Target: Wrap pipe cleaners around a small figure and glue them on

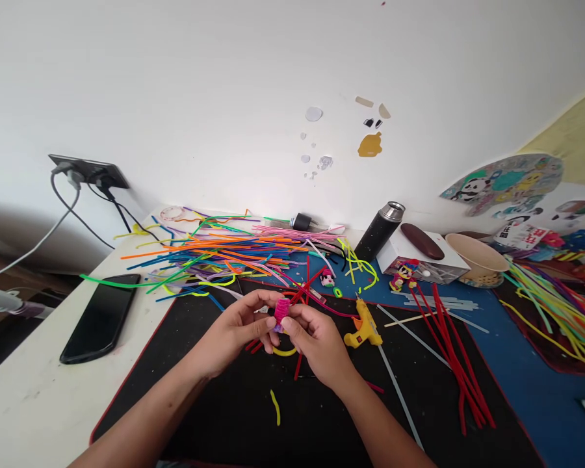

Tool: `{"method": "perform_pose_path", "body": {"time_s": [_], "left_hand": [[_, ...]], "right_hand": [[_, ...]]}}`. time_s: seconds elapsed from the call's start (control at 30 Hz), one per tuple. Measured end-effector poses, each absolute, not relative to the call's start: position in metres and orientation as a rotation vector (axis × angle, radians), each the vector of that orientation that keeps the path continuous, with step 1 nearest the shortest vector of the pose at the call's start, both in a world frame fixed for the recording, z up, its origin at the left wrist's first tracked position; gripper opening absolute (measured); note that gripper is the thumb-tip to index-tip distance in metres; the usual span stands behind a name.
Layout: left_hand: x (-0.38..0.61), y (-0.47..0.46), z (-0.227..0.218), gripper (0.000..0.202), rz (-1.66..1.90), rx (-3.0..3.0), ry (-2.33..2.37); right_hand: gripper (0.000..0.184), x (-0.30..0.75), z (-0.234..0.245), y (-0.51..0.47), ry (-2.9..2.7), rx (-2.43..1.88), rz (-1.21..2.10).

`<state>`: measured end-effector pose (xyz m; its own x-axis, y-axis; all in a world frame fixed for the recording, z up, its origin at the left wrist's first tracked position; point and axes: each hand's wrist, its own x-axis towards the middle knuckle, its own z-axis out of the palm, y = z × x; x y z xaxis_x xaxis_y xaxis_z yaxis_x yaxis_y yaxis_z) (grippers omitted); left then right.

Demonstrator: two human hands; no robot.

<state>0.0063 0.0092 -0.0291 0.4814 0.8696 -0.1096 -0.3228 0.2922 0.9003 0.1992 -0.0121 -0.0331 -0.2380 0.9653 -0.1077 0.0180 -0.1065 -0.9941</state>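
Between my two hands, above the black mat (214, 403), is a small magenta fuzzy piece of coiled pipe cleaner (282, 311) with a bit of purple under it. My left hand (246, 325) pinches it from the left with thumb and fingers. From the right, my right hand (316, 338) grips it too, thumb near the lower edge. Behind the hands lie red pipe cleaners (305, 289) and a curved yellow one (285, 353), partly hidden. Closer to me, a short yellow-green pipe cleaner piece (275, 408) rests on the mat.
A yellow glue gun (364, 325) lies right of my hands, near glue sticks (402, 396) and red pipe cleaners (455, 364). Behind are a pipe cleaner heap (214, 250), a black thermos (377, 233) and a white box (419, 257). A phone (100, 318) lies left.
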Motion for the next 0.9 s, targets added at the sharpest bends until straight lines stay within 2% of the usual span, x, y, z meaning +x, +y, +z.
{"method": "perform_pose_path", "body": {"time_s": [0.73,0.9], "left_hand": [[0.005,0.014,-0.039,0.033,0.96,0.776,0.667],[0.005,0.016,-0.04,0.043,0.934,0.762,0.632]], "right_hand": [[0.04,0.193,-0.037,-0.006,-1.321,-1.071,1.548],[0.042,0.192,-0.041,-0.006,-1.336,-1.089,1.536]]}}
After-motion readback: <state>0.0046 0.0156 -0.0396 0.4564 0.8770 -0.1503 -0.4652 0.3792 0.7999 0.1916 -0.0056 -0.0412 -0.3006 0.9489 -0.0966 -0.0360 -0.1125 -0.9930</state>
